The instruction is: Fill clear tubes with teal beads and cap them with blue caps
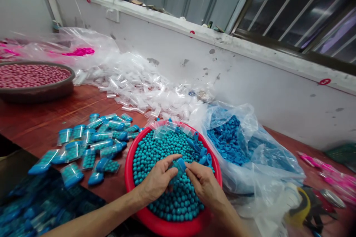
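Note:
Over a red basin [130, 196] full of teal beads [178, 207], my two hands meet at one small container. My left hand [161, 174] closes its fingers and thumb around the clear plastic tube [175, 172], partly hidden by them. The fingers of my right hand [204, 183] pinch a blue cap [181, 163] at the tube's end. Loose blue caps [200, 152] lie on the beads at the basin's right side. A few empty clear tubes [164, 129] rest on the beads along the far rim.
Filled blue-capped tubes [101, 144] lie left of the basin; more sit in a dark area [41, 207] below the table edge. Behind is a heap of clear tubes [144, 85]. A plastic bag of blue caps [228, 137] stands right, a bowl of pink beads [36, 94] far left.

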